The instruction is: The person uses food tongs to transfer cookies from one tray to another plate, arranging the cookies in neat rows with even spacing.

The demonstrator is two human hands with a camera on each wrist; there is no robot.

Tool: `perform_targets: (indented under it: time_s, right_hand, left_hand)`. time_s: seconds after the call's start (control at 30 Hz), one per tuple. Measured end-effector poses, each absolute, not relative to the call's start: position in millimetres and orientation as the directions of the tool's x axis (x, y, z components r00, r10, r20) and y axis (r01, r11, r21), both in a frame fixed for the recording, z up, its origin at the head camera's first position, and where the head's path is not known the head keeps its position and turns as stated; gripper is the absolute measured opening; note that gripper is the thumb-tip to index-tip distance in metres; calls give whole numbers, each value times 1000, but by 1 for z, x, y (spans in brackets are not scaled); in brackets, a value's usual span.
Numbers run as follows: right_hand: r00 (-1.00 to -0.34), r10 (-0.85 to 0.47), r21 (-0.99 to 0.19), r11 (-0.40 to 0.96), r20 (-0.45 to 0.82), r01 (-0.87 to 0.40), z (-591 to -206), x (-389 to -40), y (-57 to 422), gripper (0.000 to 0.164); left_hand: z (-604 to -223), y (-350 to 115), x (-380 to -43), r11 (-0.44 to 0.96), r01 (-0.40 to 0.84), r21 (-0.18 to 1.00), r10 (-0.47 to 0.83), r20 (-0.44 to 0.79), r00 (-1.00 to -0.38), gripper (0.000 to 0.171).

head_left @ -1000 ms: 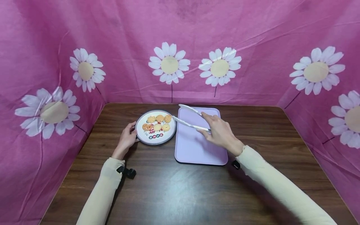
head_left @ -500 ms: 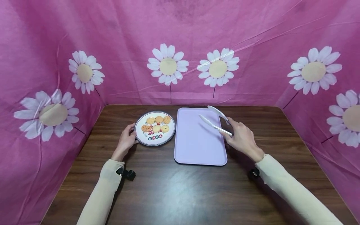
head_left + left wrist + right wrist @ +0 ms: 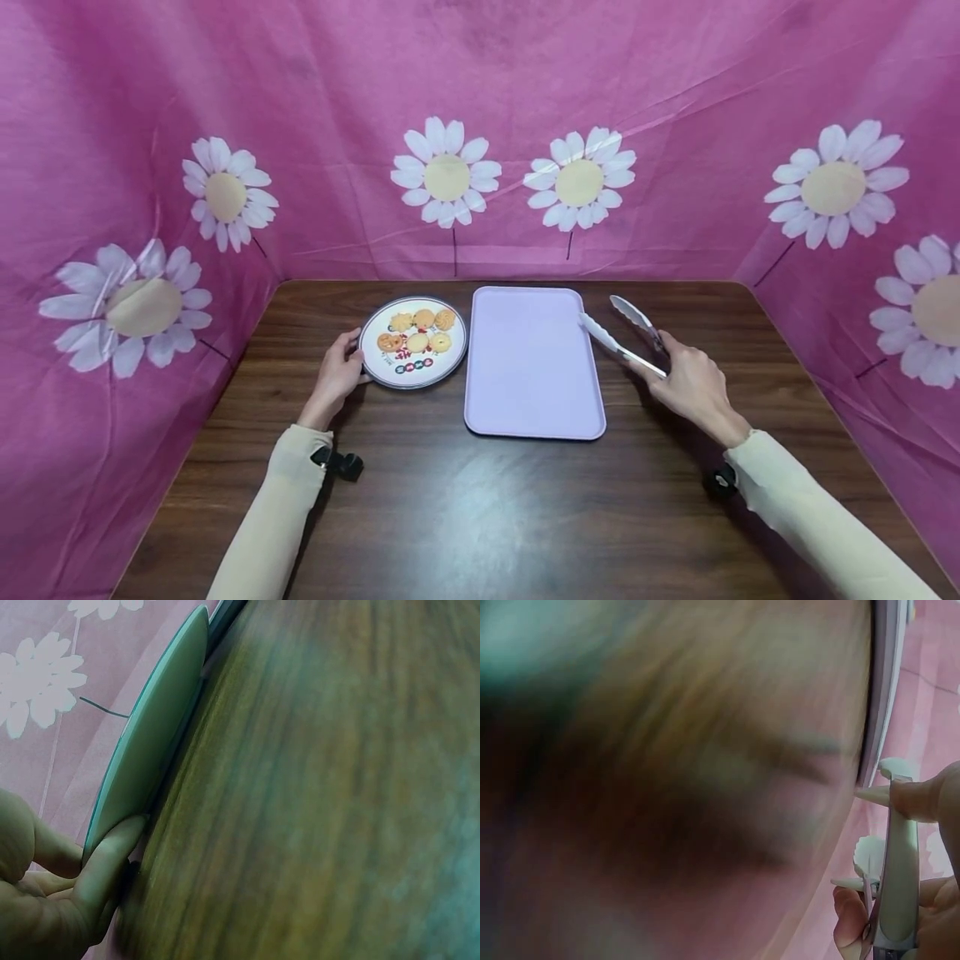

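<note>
My left hand pinches the left rim of a round white plate, the thumb on top and fingers beneath. The plate's underside shows in the left wrist view. Several cookies lie in two rows on it, above a printed design. In my right hand is a pair of tongs with white tips, held just right of the lavender tray. The tongs' arms stand apart with nothing between them. Up close, the right wrist view shows fingers around the tongs' handle.
The tray lies flat on the dark wooden table, close to the plate's right side. Behind the table hangs a pink cloth with white daisies, which also closes off both sides.
My right hand has moved right with the tongs, from over the tray to beside its right edge. The left hand and plate have stayed in place.
</note>
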State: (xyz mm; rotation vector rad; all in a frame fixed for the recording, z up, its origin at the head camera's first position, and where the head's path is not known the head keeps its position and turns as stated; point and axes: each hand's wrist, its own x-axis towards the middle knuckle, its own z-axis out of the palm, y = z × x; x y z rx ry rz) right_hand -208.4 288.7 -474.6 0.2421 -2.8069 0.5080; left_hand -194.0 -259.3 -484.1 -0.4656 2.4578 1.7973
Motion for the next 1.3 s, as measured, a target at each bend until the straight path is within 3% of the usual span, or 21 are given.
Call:
perform_targets:
  time_s: [0.37,0.77,1.03,1.3]
  right_hand:
    - [-983,-40,-344,933,178,-100,-478,-206,309,73]
    - [-994,-35,-341,937,108,-70,-473,-205,309,85]
    - [-998,-38,-305,951,43,-49,-466,-200,309,104]
    - [-988,-55,-328,940,142,-100,-464,-196,310,100]
  left_hand:
    - [-484,-259,-193,267,-300,916,-212,-248,-945,54]
    - [-485,-260,-194,271,-313,910,-212,-260,-942,55]
    - [-486,-258,-192,226,-316,921,-216,-269,-939,55]
    - [-486,-256,-194,199,-292,935,-235,-244,-941,56]
